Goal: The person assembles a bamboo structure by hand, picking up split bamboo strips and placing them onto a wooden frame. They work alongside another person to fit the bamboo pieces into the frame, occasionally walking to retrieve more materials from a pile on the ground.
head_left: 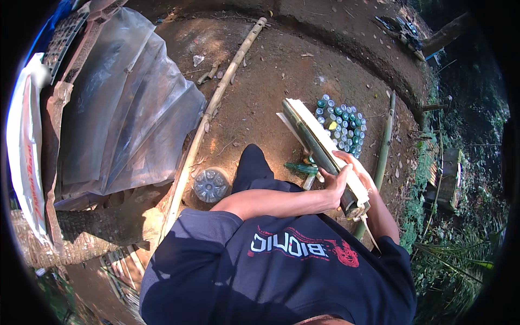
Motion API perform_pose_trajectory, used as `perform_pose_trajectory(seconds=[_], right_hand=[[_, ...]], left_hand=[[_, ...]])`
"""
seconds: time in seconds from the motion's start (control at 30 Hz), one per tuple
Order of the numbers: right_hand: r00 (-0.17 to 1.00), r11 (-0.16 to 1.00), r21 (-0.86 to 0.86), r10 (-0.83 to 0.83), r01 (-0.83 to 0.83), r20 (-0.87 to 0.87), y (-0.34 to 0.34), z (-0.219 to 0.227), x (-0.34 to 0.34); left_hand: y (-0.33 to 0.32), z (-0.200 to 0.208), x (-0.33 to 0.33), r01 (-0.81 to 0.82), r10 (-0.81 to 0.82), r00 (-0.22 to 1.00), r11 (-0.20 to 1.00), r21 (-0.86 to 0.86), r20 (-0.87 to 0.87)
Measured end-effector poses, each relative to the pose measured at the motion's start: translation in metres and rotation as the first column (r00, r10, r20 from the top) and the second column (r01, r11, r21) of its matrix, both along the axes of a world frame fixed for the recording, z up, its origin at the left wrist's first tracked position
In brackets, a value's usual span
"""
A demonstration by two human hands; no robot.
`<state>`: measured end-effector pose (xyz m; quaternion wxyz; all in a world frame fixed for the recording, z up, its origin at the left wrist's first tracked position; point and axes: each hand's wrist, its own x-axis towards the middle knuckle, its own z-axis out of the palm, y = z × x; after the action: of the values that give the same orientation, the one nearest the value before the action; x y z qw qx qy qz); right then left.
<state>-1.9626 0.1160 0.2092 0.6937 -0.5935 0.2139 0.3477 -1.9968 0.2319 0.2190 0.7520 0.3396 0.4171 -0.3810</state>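
A bundle of split bamboo [317, 142], green outside and pale along the split faces, lies slantwise in front of my chest. Its far end points up and left; the near end, with a thin loose strip hanging from it, comes close to my shirt. My left hand [337, 188] reaches across and is closed around the near half. On the right side of the same bundle, my right hand [355, 167] grips it, its fingers partly hidden by the bamboo. Below the bundle a green bottle [301, 168] lies on the soil beside other small pieces.
Several clear and green bottles [344, 125] form a tight cluster ahead. A long bamboo pole [219, 100] runs along the left, by a plastic sheet [122, 108] and a large clear container [211, 185]. Another green pole [385, 143] lies right, near plants [471, 233].
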Motion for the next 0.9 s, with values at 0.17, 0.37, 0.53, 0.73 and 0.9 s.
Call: perform_pose_trajectory(seconds=[0.17, 0.37, 0.53, 0.73, 0.9], right_hand=[[0.969, 0.992, -0.117, -0.025, 0.055, 0.244, -0.006, -0.004, 0.167], [0.989, 0.971, -0.207, -0.095, 0.118, 0.117, -0.033, -0.009, 0.398], [0.93, 0.952, -0.139, -0.223, 0.272, 0.292, -0.056, -0.005, 0.546], [0.961, 0.954, -0.243, -0.221, 0.176, -0.168, -0.12, -0.03, 0.806], [0.997, 0.967, -0.24, -0.08, 0.082, 0.018, -0.165, -0.064, 0.983]], left_hand=[[-0.016, -0.01, 0.19, 0.141, -0.14, 0.99, 0.989, 0.051, -0.023], [-0.042, -0.036, 0.4, 0.166, -0.185, 0.971, 0.978, 0.127, 0.153], [-0.069, -0.013, 0.57, 0.254, -0.267, 0.951, 0.962, 0.097, 0.157], [-0.119, -0.044, 0.801, 0.2, -0.22, 0.942, 0.975, 0.101, 0.253], [-0.129, -0.016, 0.983, 0.163, -0.197, 0.925, 0.978, 0.13, 0.325]])
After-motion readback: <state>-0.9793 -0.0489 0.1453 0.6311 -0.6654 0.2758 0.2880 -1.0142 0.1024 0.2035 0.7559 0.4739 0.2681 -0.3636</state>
